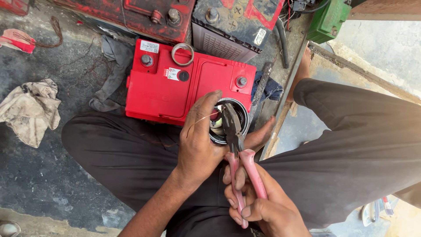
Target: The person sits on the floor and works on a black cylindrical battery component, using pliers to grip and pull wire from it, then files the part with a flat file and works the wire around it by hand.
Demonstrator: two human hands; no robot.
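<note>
My left hand (199,140) wraps around a round dark metal cylinder (237,115) with a shiny rim, held over my lap, with a thin wire between its fingers. My right hand (258,202) grips a pair of pliers (237,145) by their pink handles. The dark jaws reach into the cylinder's open top. A red car battery (175,87) lies flat just beyond the cylinder, with a metal ring (182,54) resting on its top.
Two more worn batteries (144,15) (232,22) stand behind the red one. A green box (329,19) is at the top right. Dirty rags (30,109) (112,66) lie on the dark floor at left. My dark-trousered legs (351,145) fill the lower frame.
</note>
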